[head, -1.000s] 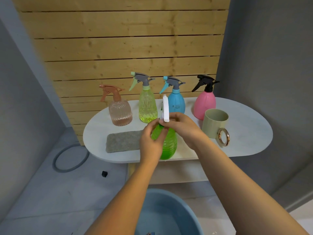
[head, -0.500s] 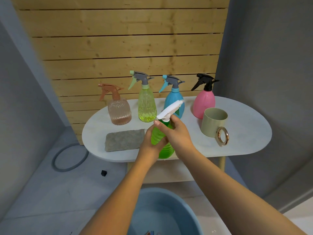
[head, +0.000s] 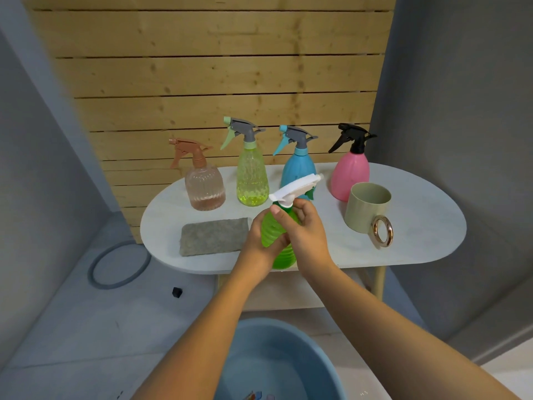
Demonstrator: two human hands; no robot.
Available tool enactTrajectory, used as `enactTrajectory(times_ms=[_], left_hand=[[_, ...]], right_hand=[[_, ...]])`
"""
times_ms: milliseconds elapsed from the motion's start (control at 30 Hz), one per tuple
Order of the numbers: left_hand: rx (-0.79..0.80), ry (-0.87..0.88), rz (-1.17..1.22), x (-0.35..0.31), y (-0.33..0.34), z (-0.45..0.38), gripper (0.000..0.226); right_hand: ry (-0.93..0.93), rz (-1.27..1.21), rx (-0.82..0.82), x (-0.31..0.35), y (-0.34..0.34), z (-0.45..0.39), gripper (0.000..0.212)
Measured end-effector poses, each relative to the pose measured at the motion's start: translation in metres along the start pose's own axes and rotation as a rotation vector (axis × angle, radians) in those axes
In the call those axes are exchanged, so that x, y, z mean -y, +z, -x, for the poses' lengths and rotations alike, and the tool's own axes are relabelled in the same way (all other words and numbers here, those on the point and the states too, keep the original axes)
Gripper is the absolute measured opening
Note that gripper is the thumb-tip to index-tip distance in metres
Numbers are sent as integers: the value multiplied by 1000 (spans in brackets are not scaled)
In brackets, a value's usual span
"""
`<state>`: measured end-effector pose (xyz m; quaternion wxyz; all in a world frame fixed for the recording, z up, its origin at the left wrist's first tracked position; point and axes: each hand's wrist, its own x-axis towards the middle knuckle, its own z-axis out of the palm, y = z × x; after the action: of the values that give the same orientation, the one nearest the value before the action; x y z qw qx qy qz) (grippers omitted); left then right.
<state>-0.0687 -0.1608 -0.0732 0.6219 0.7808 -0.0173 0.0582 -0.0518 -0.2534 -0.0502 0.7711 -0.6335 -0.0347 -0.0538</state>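
The white spray head point(head: 297, 189) is now pointing to the right and slightly up, where a second ago it was standing pointed away toward the far wall. The right hand point(head: 305, 235) is sitting lower, under the head rather than over it.

Nearest, a blue basin point(head: 282, 347) is lying on the floor between the forearms. Its near part is running off the bottom edge, and a few coloured bits there are too small to make out.

At the near edge of the table point(head: 418, 226), the green spray bottle point(head: 274, 235) is standing upright. The left hand point(head: 259, 241) is wrapping the ribbed body from the left, with its fingertips hidden behind the plastic. The right hand is clasping the neck just below the head, thumb across the front. The two hands are covering most of the bottle's base.

Left of them a grey cloth point(head: 213, 236) is lying flat; right of them a pale mug point(head: 367, 209) with a gold ring handle point(head: 382, 230) is standing.

Farther back four spray bottles are lining up: a clear bottle point(head: 204, 186) with a copper head, a yellow-green bottle point(head: 252, 180), a blue bottle point(head: 297, 168) partly hidden by the white head, and a pink bottle point(head: 350, 174). Behind them a wooden slat wall point(head: 216, 76) is rising.
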Motion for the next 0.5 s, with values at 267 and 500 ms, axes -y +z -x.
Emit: enactTrajectory(times_ms=[267,500], left_hand=[[-16,3,54,1,2,1,44],[12,41,119,-3,4,-2,41]], right_hand=[[13,-41,-32,4,-2,-1,13],[86,-102,-217,-3,11,6,39]])
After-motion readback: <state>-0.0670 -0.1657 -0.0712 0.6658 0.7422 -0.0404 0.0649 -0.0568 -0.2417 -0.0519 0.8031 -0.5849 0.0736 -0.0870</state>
